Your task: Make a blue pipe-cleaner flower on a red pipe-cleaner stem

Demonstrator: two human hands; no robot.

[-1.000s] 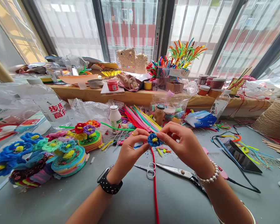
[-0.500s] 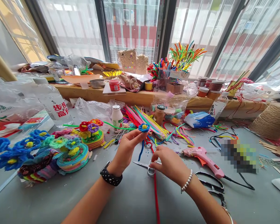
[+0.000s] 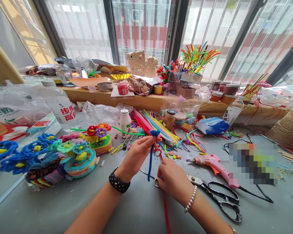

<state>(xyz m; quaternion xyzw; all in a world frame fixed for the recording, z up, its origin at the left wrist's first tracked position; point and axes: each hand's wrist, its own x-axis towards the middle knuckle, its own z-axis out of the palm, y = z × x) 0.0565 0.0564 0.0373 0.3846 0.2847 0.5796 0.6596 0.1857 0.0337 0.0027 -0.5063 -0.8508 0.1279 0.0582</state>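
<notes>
Between thumb and fingers, my left hand [image 3: 139,154] pinches a small blue pipe-cleaner flower [image 3: 155,133], whose blue stem [image 3: 150,164] hangs down. Just to the right and lower, my right hand [image 3: 172,174] has its fingers curled together over the small silver scissors [image 3: 156,182] and beside a red pipe cleaner [image 3: 166,211] on the grey table. What its fingertips grip, if anything, is hidden. Large black-handled scissors [image 3: 218,195] lie right of that hand.
Finished pipe-cleaner flowers [image 3: 36,148] stand at the left. A pink glue gun [image 3: 216,167] with its cable lies at the right. Behind the hands are a white bottle [image 3: 125,123], a brown jar [image 3: 169,119] and a pile of loose pipe cleaners [image 3: 158,128].
The flower has tilted from facing up to side-on. My right hand has lowered and curled its fingers over the small scissors. The view has shifted slightly left, showing more of the large scissors.
</notes>
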